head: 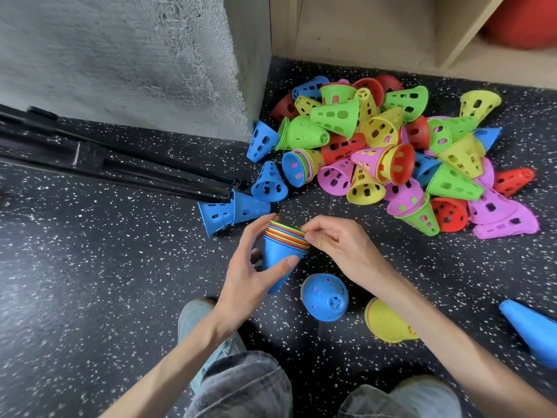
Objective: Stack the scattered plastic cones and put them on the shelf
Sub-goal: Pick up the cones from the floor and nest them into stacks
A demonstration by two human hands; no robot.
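No text, label, brand, number or sign can be read anywhere in the view. The plastic cones (pixel 388 146) heaped at about one o'clock carry only punched holes, no lettering, and the wooden shelf (pixel 461 31) at about one to two o'clock bears no marking that can be made out.

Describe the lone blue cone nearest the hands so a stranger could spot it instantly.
Start at the big multicoloured cone pile on the speckled floor, then come toward the person's knees. Just below the right hand sits a blue cone, tip up; beside it lies a yellow one.
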